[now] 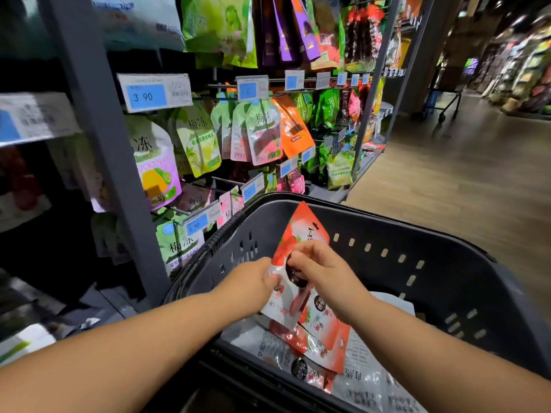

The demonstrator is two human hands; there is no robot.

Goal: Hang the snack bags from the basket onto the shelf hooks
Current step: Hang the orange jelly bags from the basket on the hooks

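A red and white snack bag (pixel 301 231) is held upright above the dark plastic basket (pixel 417 242), its hang-hole end pointing up. My left hand (pixel 253 281) grips the bag's left edge. My right hand (pixel 319 263) pinches the bag near its middle from the right. More red and white snack bags (pixel 319 344) lie flat in the bottom of the basket, below both hands. The shelf hooks (pixel 226 84) stick out from the rack beyond the basket, most of them loaded with hanging bags.
Green, pink, orange and purple bags (pixel 262 132) hang in rows with blue price tags (pixel 146 96) in front. A grey upright post (pixel 104 138) stands at the left. A wooden-floor aisle (pixel 462 174) runs to the right, with a trolley (pixel 444 102) far back.
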